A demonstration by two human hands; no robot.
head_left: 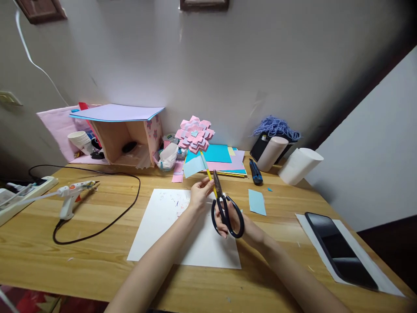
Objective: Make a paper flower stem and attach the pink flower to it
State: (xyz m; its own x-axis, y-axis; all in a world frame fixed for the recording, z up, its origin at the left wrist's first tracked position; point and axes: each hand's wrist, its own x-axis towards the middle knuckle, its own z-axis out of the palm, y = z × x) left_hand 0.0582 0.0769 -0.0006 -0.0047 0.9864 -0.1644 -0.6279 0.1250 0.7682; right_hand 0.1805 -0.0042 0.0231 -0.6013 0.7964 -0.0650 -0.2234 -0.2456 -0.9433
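A pink and lilac paper flower [194,134] with a pale blue heart at its centre stands upright on a yellow stem [209,172]. My left hand [201,193] pinches that stem. Near its top, a pale blue paper piece [194,167] sticks out to the left. In my right hand [224,219] are black-handled scissors [224,208], blades pointing up beside the stem, almost together. Whether the blades touch the stem I cannot tell. Below both hands lies a white sheet [159,234] with small coloured marks, partly covered by my arms.
At left are a glue gun [70,195], its looping black cord and a power strip [29,198]. Behind stand an open box [125,141] and stacked coloured paper [224,154]. To the right lie a utility knife [256,172], a light blue paper [257,202] and a phone [340,250].
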